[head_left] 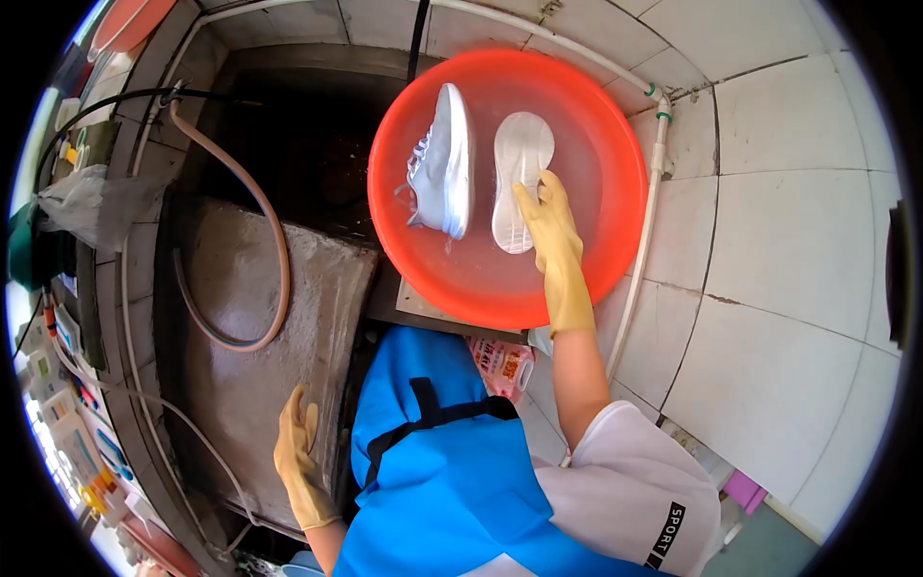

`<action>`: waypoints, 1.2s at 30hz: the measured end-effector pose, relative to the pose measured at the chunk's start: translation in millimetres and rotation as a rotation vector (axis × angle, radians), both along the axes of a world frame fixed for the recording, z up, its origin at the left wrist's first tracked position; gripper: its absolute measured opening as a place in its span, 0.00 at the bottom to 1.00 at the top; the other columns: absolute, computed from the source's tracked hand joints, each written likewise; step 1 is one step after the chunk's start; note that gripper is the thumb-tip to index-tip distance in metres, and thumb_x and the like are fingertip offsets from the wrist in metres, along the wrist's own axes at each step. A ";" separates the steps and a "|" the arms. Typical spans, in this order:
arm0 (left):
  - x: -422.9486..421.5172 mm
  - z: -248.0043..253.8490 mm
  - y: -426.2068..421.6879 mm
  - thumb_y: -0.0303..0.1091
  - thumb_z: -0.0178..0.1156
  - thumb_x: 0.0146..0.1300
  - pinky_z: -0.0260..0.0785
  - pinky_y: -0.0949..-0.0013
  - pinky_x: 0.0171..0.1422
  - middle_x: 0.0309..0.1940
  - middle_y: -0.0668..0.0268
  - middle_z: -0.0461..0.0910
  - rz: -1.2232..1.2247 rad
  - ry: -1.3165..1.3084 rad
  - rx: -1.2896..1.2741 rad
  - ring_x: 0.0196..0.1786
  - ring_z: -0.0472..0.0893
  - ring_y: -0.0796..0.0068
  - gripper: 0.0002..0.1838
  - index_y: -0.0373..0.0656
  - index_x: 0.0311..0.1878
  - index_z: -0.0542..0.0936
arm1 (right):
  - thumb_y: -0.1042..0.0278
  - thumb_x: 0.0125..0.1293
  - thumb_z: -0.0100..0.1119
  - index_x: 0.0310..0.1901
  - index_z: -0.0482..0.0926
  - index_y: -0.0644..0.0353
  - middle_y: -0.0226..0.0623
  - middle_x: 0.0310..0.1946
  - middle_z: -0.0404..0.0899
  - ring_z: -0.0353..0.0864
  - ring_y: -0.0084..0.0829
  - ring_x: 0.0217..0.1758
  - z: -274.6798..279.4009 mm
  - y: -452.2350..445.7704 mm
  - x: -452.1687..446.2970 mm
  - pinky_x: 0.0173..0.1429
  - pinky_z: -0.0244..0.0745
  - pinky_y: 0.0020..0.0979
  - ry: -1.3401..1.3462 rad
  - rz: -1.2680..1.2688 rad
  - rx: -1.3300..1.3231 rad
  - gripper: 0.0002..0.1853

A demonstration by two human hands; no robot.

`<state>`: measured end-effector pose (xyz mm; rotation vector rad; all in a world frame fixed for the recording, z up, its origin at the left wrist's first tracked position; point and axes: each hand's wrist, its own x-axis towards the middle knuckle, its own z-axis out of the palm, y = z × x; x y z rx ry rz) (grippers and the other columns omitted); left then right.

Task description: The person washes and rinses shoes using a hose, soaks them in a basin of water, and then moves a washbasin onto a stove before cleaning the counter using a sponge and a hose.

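A red basin (630, 183) holds cloudy water and two light shoes. One shoe (447, 168) lies on its side at the left, laces toward the left. The other shoe (522, 144) floats or rests with its pale sole facing up. My right hand (555, 231), in a yellow rubber glove, touches the right edge of that sole; its fingers are partly bent, and whether they grip it is unclear. Over the grey slab, low at the left, is my left hand (300, 462), also gloved in yellow, its fingers apart and holding nothing.
A brownish hose (279, 231) curves over the concrete slab (231, 260). Behind it is a dark sink recess (298, 135). White pipe (656, 183) runs along the tiled wall beside the basin. A pink-labelled package (500, 365) stands below the basin. Bottles and tools crowd the far left.
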<state>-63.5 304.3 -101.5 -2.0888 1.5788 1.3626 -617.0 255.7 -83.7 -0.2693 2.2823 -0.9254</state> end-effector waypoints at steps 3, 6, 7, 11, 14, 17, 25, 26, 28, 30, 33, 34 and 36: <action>8.1 -4.5 12.4 0.38 0.65 0.75 0.74 0.59 0.69 0.66 0.53 0.78 0.085 0.024 -0.036 0.67 0.80 0.58 0.27 0.50 0.74 0.73 | 0.41 0.65 0.69 0.82 0.55 0.51 0.48 0.79 0.63 0.66 0.49 0.80 -17.5 -17.1 -6.8 0.76 0.69 0.46 0.045 0.054 0.189 0.50; 12.3 -4.9 14.2 0.38 0.66 0.74 0.74 0.60 0.69 0.66 0.54 0.79 0.130 -0.008 -0.033 0.67 0.80 0.60 0.27 0.50 0.74 0.74 | 0.39 0.62 0.71 0.82 0.54 0.54 0.45 0.80 0.61 0.61 0.47 0.82 -30.9 -26.0 6.4 0.80 0.63 0.46 0.363 0.166 0.388 0.54; 9.5 -0.3 12.6 0.38 0.65 0.75 0.73 0.60 0.69 0.66 0.55 0.79 0.094 -0.043 -0.028 0.67 0.80 0.61 0.27 0.50 0.74 0.74 | 0.38 0.61 0.72 0.82 0.54 0.56 0.44 0.80 0.61 0.59 0.45 0.83 -36.5 -28.3 13.7 0.82 0.59 0.45 0.627 0.209 0.428 0.56; 7.5 6.8 25.6 0.37 0.68 0.74 0.74 0.67 0.65 0.55 0.60 0.81 0.067 -0.062 -0.134 0.58 0.80 0.69 0.28 0.55 0.75 0.74 | 0.37 0.61 0.73 0.81 0.54 0.59 0.41 0.80 0.60 0.56 0.43 0.83 -48.9 -29.5 31.2 0.84 0.56 0.45 0.723 0.266 0.466 0.56; 5.8 7.4 25.5 0.36 0.67 0.74 0.74 0.70 0.65 0.57 0.60 0.81 0.126 -0.035 -0.109 0.60 0.79 0.70 0.27 0.54 0.74 0.75 | 0.38 0.61 0.73 0.80 0.56 0.60 0.44 0.79 0.61 0.58 0.43 0.82 -57.4 -31.4 31.9 0.83 0.58 0.44 0.617 0.187 0.441 0.55; 10.7 5.4 29.1 0.34 0.67 0.74 0.73 0.72 0.66 0.59 0.60 0.80 0.183 0.023 -0.130 0.61 0.79 0.70 0.27 0.54 0.74 0.75 | 0.39 0.61 0.73 0.79 0.57 0.63 0.47 0.79 0.60 0.62 0.44 0.80 -68.0 -34.3 29.2 0.82 0.60 0.42 0.685 0.172 0.368 0.55; 24.1 -8.3 38.1 0.33 0.65 0.75 0.74 0.70 0.67 0.60 0.58 0.80 0.139 -0.003 -0.105 0.62 0.80 0.69 0.27 0.53 0.75 0.74 | 0.39 0.63 0.71 0.82 0.51 0.64 0.51 0.81 0.58 0.56 0.50 0.84 -54.4 -17.9 -0.7 0.84 0.57 0.44 0.445 0.422 0.341 0.57; 23.3 -6.6 39.3 0.34 0.65 0.75 0.74 0.68 0.67 0.59 0.57 0.81 0.127 -0.001 -0.120 0.62 0.80 0.68 0.27 0.53 0.75 0.74 | 0.39 0.63 0.71 0.82 0.51 0.64 0.51 0.81 0.58 0.56 0.50 0.84 -45.6 -14.0 -5.1 0.84 0.57 0.44 0.451 0.421 0.341 0.57; 20.8 -0.8 32.3 0.37 0.64 0.75 0.74 0.64 0.69 0.64 0.55 0.79 0.096 -0.011 -0.070 0.65 0.80 0.64 0.26 0.52 0.75 0.74 | 0.36 0.64 0.68 0.83 0.52 0.58 0.45 0.82 0.60 0.60 0.47 0.83 -22.7 -4.5 -16.1 0.83 0.58 0.44 0.358 0.502 0.422 0.55; 21.7 -1.7 26.6 0.41 0.64 0.76 0.73 0.60 0.70 0.69 0.54 0.77 0.068 -0.023 -0.023 0.68 0.80 0.60 0.26 0.51 0.74 0.74 | 0.36 0.68 0.62 0.82 0.57 0.53 0.41 0.81 0.61 0.62 0.45 0.82 -38.8 13.0 -45.5 0.82 0.59 0.45 0.444 0.529 0.329 0.48; 26.9 -4.5 26.0 0.40 0.63 0.76 0.73 0.60 0.70 0.67 0.53 0.78 0.034 -0.055 -0.022 0.67 0.80 0.60 0.25 0.51 0.74 0.74 | 0.40 0.72 0.58 0.80 0.60 0.53 0.41 0.81 0.61 0.62 0.46 0.82 -23.6 14.5 -54.8 0.81 0.60 0.45 0.341 0.504 0.314 0.42; 26.6 -4.6 27.8 0.40 0.64 0.76 0.73 0.61 0.70 0.67 0.54 0.79 0.065 -0.053 -0.054 0.66 0.81 0.61 0.25 0.52 0.74 0.74 | 0.41 0.73 0.57 0.79 0.63 0.51 0.40 0.80 0.63 0.62 0.45 0.82 -22.2 15.3 -50.2 0.81 0.59 0.47 0.457 0.532 0.319 0.39; 21.0 0.6 27.7 0.39 0.64 0.75 0.74 0.61 0.70 0.66 0.54 0.79 0.100 -0.050 -0.084 0.66 0.81 0.61 0.25 0.52 0.73 0.74 | 0.42 0.74 0.55 0.78 0.65 0.50 0.40 0.79 0.64 0.61 0.45 0.82 -21.9 16.0 -37.8 0.81 0.58 0.49 0.576 0.563 0.322 0.36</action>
